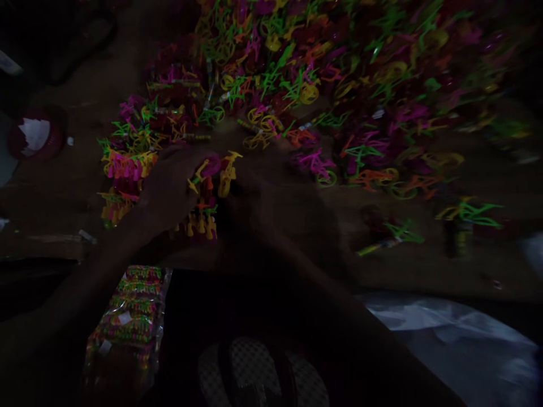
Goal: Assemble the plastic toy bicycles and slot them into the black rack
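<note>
The picture is very dark and partly smeared. My left hand (pixel 173 175) is closed around a bunch of small plastic toy bicycles (pixel 202 225), whose yellow and orange ends stick out below the fingers. Close beside it, my right hand (pixel 259 198) looks closed on a yellow toy bicycle (pixel 228 175) at its fingertips; deep shadow hides most of those fingers. To the left of my left hand lie bunched toy bicycles (pixel 127 164) in pink, yellow and orange, lined up side by side.
A large heap of bright toy bicycles (pixel 297 73) covers the back of the wooden table (pixel 280 249). A red round container (pixel 36 138) with white paper stands at left. Below the table edge are a clear packet of packed toys (pixel 136 308), a pale plastic sheet (pixel 458 333) and a patterned surface (pixel 254 364).
</note>
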The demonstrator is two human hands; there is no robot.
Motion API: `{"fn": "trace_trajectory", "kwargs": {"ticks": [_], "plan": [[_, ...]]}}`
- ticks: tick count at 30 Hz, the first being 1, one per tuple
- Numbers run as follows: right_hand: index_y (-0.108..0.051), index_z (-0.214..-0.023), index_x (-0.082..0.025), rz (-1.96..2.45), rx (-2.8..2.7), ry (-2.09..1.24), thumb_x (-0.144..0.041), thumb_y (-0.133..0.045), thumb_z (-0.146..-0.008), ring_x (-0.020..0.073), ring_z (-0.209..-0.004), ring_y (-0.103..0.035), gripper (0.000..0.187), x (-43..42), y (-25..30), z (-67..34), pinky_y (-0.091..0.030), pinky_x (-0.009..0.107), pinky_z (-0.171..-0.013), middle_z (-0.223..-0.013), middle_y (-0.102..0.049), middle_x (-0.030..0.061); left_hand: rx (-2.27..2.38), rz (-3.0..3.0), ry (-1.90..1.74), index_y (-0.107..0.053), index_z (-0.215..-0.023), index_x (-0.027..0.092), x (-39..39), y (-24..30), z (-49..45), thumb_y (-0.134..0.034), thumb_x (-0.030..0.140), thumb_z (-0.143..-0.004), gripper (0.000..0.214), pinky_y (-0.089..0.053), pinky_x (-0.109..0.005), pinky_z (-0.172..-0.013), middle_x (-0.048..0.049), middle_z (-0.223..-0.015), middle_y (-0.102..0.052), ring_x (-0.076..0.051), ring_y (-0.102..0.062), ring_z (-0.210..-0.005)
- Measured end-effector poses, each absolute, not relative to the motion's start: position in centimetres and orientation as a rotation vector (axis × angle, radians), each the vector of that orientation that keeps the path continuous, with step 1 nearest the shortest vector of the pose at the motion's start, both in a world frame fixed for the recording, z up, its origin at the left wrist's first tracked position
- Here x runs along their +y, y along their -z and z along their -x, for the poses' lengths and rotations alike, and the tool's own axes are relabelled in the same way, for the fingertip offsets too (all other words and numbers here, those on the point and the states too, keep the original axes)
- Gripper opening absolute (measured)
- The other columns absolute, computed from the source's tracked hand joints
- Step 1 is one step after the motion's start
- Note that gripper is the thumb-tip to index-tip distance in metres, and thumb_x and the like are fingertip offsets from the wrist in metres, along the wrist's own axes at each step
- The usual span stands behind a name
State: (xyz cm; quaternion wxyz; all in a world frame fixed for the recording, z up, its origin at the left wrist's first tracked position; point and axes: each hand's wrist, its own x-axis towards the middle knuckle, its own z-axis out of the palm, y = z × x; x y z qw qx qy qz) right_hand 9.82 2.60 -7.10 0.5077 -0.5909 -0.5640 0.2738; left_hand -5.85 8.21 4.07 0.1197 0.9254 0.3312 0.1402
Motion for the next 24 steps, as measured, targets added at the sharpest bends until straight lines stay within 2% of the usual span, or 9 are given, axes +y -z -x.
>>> {"fn": "trace_trajectory", "kwargs": {"ticks": [6,10,13,18,22,24], "plan": [[-0.068,-0.086,-0.024,1.392,-1.482,-0.554,-0.018,-0.052,-0.087,0.0234,-0.091,-0.066,0.018,2.8,6.2,-10.2,-0.053,0.037,-0.079,-0.095,-0.074,0.0031,0.981,-2.678,-0.434,-0.065,-0.125,0.025,8.5,-3.8,5.7,-0.047,0.013,-0.080,0.050,-0.045,-0.045,-0.112,-0.0039,-0.129,-0.070,-0.027,-0.063,-0.122],[-0.068,-0.091,-0.023,1.397,-1.573,-0.577,-0.014,-0.051,-0.086,0.0226,-0.086,-0.066,0.020,2.9,5.5,-10.2,-0.051,0.035,-0.074,-0.094,-0.073,0.0035,0.935,-2.656,-0.424,-0.063,-0.131,0.023,8.7,-3.7,6.0,-0.046,0.014,-0.079,0.055,-0.045,-0.050,-0.112,-0.0069,-0.131,-0.068,-0.030,-0.060,-0.126],[-0.067,-0.096,-0.021,1.432,-1.605,-0.528,-0.012,-0.050,-0.088,0.0228,-0.087,-0.064,0.021,2.6,5.6,-9.9,-0.050,0.035,-0.076,-0.097,-0.070,0.0064,0.921,-2.630,-0.427,-0.062,-0.132,0.022,8.5,-3.7,6.1,-0.047,0.014,-0.080,0.054,-0.044,-0.050,-0.114,-0.0078,-0.133,-0.067,-0.031,-0.057,-0.130],[-0.066,-0.100,-0.021,1.417,-1.605,-0.538,-0.013,-0.051,-0.090,0.0222,-0.095,-0.062,0.020,2.2,6.4,-9.7,-0.052,0.035,-0.081,-0.100,-0.066,0.0081,0.976,-2.611,-0.456,-0.059,-0.135,0.020,8.1,-4.5,5.9,-0.045,0.012,-0.087,0.050,-0.044,-0.044,-0.115,-0.0083,-0.141,-0.062,-0.026,-0.055,-0.134],[-0.067,-0.103,-0.020,1.373,-1.570,-0.593,-0.014,-0.051,-0.092,0.0224,-0.101,-0.062,0.020,2.2,6.3,-9.3,-0.053,0.036,-0.087,-0.102,-0.064,0.0096,0.819,-2.628,-0.494,-0.052,-0.142,0.018,8.1,-4.5,5.4,-0.044,0.007,-0.083,0.060,-0.039,-0.047,-0.119,-0.0101,-0.152,-0.053,-0.024,-0.048,-0.141],[-0.066,-0.107,-0.020,1.361,-1.569,-0.592,-0.013,-0.051,-0.092,0.0222,-0.104,-0.062,0.023,2.1,6.3,-9.1,-0.054,0.036,-0.088,-0.107,-0.064,0.0102,0.769,-2.654,-0.482,-0.057,-0.136,0.016,8.3,-4.1,4.9,-0.046,0.005,-0.077,0.061,-0.043,-0.047,-0.116,-0.0116,-0.146,-0.058,-0.025,-0.052,-0.138]]}}
